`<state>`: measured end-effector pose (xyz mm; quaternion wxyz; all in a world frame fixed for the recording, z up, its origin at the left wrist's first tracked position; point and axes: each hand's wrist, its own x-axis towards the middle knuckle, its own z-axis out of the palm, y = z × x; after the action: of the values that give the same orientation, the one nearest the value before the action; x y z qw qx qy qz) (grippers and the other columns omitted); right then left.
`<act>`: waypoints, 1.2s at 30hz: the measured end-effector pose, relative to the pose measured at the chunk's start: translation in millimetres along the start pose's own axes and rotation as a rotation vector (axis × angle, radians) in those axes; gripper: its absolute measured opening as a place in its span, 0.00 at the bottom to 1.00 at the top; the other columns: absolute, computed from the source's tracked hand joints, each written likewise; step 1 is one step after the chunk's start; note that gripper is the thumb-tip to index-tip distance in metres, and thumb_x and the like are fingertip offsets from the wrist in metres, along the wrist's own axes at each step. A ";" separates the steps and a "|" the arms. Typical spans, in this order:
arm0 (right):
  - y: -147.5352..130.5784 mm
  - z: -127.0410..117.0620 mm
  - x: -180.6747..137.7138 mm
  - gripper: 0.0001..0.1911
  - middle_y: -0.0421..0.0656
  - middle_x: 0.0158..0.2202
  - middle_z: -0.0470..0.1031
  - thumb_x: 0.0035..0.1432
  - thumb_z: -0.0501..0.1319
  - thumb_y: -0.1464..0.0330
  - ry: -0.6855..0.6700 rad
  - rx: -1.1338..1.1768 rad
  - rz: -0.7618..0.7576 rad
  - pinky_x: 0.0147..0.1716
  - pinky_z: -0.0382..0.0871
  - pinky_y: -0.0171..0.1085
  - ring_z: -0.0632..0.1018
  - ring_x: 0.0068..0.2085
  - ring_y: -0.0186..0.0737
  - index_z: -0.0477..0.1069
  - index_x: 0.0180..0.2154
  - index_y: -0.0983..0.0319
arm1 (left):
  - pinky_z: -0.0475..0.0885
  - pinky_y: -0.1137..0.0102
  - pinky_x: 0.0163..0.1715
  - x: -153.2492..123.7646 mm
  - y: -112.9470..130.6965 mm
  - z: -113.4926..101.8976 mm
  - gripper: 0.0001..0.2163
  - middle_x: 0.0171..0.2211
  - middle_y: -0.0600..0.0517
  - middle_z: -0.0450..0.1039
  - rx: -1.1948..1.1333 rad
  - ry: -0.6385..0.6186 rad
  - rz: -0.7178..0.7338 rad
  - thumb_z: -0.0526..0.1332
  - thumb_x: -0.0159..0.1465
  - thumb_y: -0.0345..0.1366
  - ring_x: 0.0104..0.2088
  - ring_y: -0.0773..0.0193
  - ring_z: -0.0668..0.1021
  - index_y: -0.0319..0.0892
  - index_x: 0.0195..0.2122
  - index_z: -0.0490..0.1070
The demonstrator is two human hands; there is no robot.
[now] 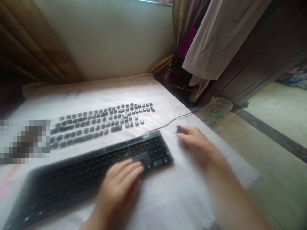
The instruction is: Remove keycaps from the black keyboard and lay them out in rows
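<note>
A black keyboard (79, 172) lies on the pale cloth, its upper deck showing rows of bare key positions with the keycaps gone. A few caps, such as a wide one near the lower right (157, 163), are still on it. My left hand (122, 180) rests on the keyboard's right-middle part with fingers stretched out, holding nothing I can see. Past the keyboard's right end, my right hand (193, 139) pinches a wire keycap puller (178, 128) by its small black handle, wire loops pointing up. Removed keycaps (91, 129) lie in rows behind the keyboard.
The keyboard's cable (168, 123) runs right over the edge of the cloth-covered surface (192, 198). Beyond it are a clear plastic bag (216, 110) and tiled floor (275, 140). A curtain (35, 41) hangs back left, white cloth (220, 38) back right. A pixelated patch hides the left edge.
</note>
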<state>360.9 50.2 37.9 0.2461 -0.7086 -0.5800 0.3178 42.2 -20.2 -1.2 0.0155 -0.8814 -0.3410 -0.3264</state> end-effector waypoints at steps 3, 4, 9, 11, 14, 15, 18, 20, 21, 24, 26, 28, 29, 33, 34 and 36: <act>-1.1 -4.1 -2.8 0.18 0.41 0.24 0.75 0.50 0.68 0.55 -0.081 0.361 -0.047 0.27 0.71 0.35 0.77 0.26 0.38 0.74 0.34 0.63 | 0.68 0.56 0.55 3.5 2.6 2.2 0.12 0.51 0.47 0.79 0.073 -0.031 0.005 0.58 0.68 0.32 0.53 0.53 0.77 0.43 0.51 0.74; -2.7 -5.4 -3.9 0.20 0.41 0.25 0.75 0.48 0.69 0.53 -0.126 0.423 -0.062 0.28 0.72 0.35 0.77 0.26 0.37 0.74 0.34 0.63 | 0.67 0.56 0.56 3.7 3.3 3.1 0.12 0.51 0.47 0.78 0.080 -0.033 0.000 0.58 0.68 0.32 0.53 0.53 0.77 0.43 0.51 0.74; -12.6 -9.0 -9.9 0.20 0.41 0.27 0.76 0.47 0.72 0.54 -0.429 0.458 -0.110 0.34 0.73 0.36 0.76 0.29 0.35 0.75 0.33 0.64 | 0.67 0.58 0.56 1.6 2.7 6.0 0.11 0.49 0.48 0.80 0.095 -0.042 0.016 0.57 0.69 0.32 0.52 0.56 0.78 0.44 0.50 0.75; -14.1 -8.9 -10.6 0.19 0.41 0.28 0.77 0.49 0.71 0.55 -0.488 0.425 -0.121 0.36 0.73 0.36 0.76 0.30 0.34 0.76 0.33 0.64 | 0.67 0.58 0.56 1.5 1.8 5.8 0.12 0.49 0.48 0.80 0.099 -0.048 0.019 0.57 0.69 0.32 0.51 0.56 0.78 0.44 0.50 0.75; -12.7 -9.0 -10.4 0.18 0.41 0.30 0.77 0.51 0.70 0.55 -0.512 0.400 -0.150 0.37 0.73 0.36 0.76 0.31 0.34 0.75 0.34 0.64 | 0.68 0.58 0.55 2.3 1.1 4.9 0.12 0.49 0.48 0.80 0.105 -0.061 0.027 0.57 0.68 0.32 0.51 0.55 0.79 0.43 0.51 0.74; -11.9 -9.3 -10.7 0.18 0.41 0.30 0.77 0.52 0.69 0.56 -0.515 0.387 -0.166 0.37 0.73 0.36 0.76 0.32 0.34 0.75 0.35 0.64 | 0.68 0.58 0.55 2.5 1.0 4.7 0.12 0.49 0.48 0.80 0.108 -0.062 0.032 0.57 0.69 0.32 0.51 0.55 0.79 0.43 0.51 0.74; -11.1 -10.6 -13.8 0.15 0.42 0.32 0.79 0.56 0.67 0.58 -0.504 0.304 -0.253 0.38 0.74 0.37 0.78 0.34 0.36 0.76 0.37 0.64 | 0.69 0.57 0.53 2.6 0.7 4.6 0.12 0.49 0.48 0.80 0.116 -0.060 0.043 0.57 0.69 0.31 0.50 0.55 0.79 0.43 0.50 0.74; -12.4 -10.7 -17.3 0.13 0.43 0.34 0.80 0.59 0.64 0.59 -0.471 0.226 -0.345 0.39 0.75 0.37 0.79 0.36 0.38 0.77 0.38 0.63 | 0.70 0.57 0.53 2.4 0.4 4.8 0.12 0.49 0.48 0.80 0.121 -0.067 0.048 0.57 0.69 0.31 0.50 0.54 0.79 0.43 0.50 0.74; -13.4 -10.3 -19.1 0.12 0.44 0.34 0.80 0.61 0.63 0.60 -0.454 0.181 -0.401 0.40 0.75 0.37 0.79 0.37 0.39 0.77 0.38 0.63 | 0.70 0.57 0.52 2.4 0.3 4.9 0.12 0.49 0.48 0.80 0.123 -0.070 0.051 0.57 0.69 0.31 0.50 0.54 0.79 0.43 0.50 0.74; -16.0 -6.9 -22.8 0.09 0.44 0.36 0.81 0.64 0.60 0.65 -0.404 0.042 -0.568 0.42 0.74 0.36 0.80 0.38 0.39 0.78 0.38 0.62 | 0.70 0.57 0.52 2.5 0.2 4.8 0.12 0.48 0.47 0.80 0.124 -0.069 0.052 0.57 0.69 0.31 0.50 0.54 0.79 0.43 0.50 0.74; -16.9 -4.0 -23.5 0.08 0.45 0.36 0.81 0.64 0.60 0.68 -0.371 -0.021 -0.661 0.41 0.74 0.36 0.81 0.38 0.39 0.78 0.37 0.62 | 0.70 0.57 0.53 2.9 0.3 4.3 0.12 0.48 0.47 0.80 0.121 -0.067 0.049 0.57 0.69 0.31 0.50 0.54 0.79 0.43 0.50 0.74; -17.6 -2.1 -23.5 0.07 0.45 0.36 0.81 0.64 0.60 0.70 -0.363 -0.053 -0.724 0.40 0.74 0.35 0.80 0.37 0.38 0.78 0.37 0.62 | 0.69 0.58 0.53 3.1 0.5 3.7 0.12 0.48 0.48 0.80 0.116 -0.066 0.043 0.56 0.69 0.31 0.50 0.55 0.79 0.43 0.51 0.74; -18.3 -1.7 -23.3 0.07 0.45 0.36 0.80 0.64 0.60 0.70 -0.373 -0.065 -0.744 0.40 0.74 0.35 0.80 0.37 0.38 0.77 0.37 0.62 | 0.69 0.58 0.54 3.2 0.6 3.5 0.12 0.48 0.48 0.80 0.112 -0.064 0.042 0.56 0.69 0.31 0.50 0.55 0.79 0.43 0.50 0.74; -23.8 -3.0 -21.6 0.09 0.44 0.35 0.79 0.65 0.58 0.71 -0.447 -0.140 -0.767 0.38 0.74 0.33 0.80 0.36 0.36 0.77 0.37 0.62 | 0.70 0.58 0.54 2.2 0.5 3.5 0.12 0.48 0.48 0.80 0.099 -0.068 0.034 0.57 0.69 0.31 0.50 0.55 0.79 0.43 0.51 0.74; -25.5 -3.5 -20.7 0.09 0.44 0.35 0.79 0.65 0.57 0.71 -0.461 -0.166 -0.768 0.38 0.73 0.32 0.80 0.35 0.35 0.77 0.36 0.62 | 0.70 0.58 0.54 1.7 0.4 3.7 0.12 0.48 0.48 0.80 0.099 -0.074 0.032 0.57 0.69 0.31 0.50 0.55 0.79 0.43 0.51 0.74; -27.8 -4.4 -17.9 0.10 0.44 0.35 0.78 0.65 0.56 0.72 -0.491 -0.200 -0.779 0.37 0.73 0.33 0.79 0.35 0.35 0.77 0.35 0.62 | 0.69 0.57 0.55 0.5 0.2 4.0 0.12 0.49 0.47 0.80 0.100 -0.087 0.023 0.57 0.69 0.31 0.51 0.55 0.79 0.44 0.51 0.74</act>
<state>343.4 38.5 63.7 0.1331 -0.3622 -0.8714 0.3028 44.9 -19.0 -4.0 0.0485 -0.8968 -0.3470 -0.2702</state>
